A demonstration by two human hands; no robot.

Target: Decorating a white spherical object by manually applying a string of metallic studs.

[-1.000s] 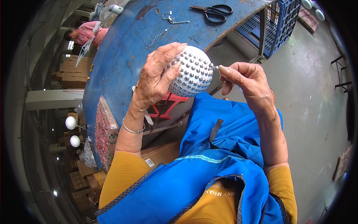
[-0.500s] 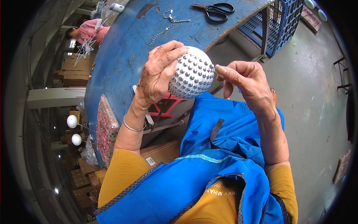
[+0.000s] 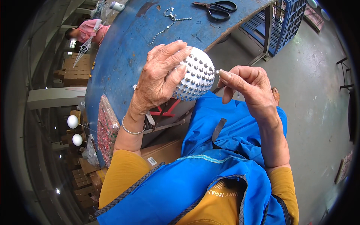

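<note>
While the left hand (image 3: 161, 80) wraps its fingers over the top of the white ball (image 3: 197, 75), I see that ball held up above the lap, just off the near edge of the blue table (image 3: 123, 48). Fingers there are spread and clamped on the ball, which is studded all over with small silver beads. Over on the other side, the right hand (image 3: 249, 88) has thumb and forefinger pinched together on a tiny bead or pin (image 3: 216, 71) pressed at the ball's right side; the other fingers curl loosely under.

Now the surface: that blue top is scuffed and worn, with black scissors (image 3: 217, 8) lying at its far edge and a short bead chain (image 3: 168, 20) near the middle. A blue crate (image 3: 287, 18) stands on the grey concrete floor (image 3: 318, 86) beyond the table's right end. Down the left side I pick out stacked cardboard boxes (image 3: 75, 71), two white balls on sticks (image 3: 74, 129), and a bag of glittery pieces (image 3: 107, 129) against the table's edge. Far left, another person in pink (image 3: 90, 32) bends over work.
</note>
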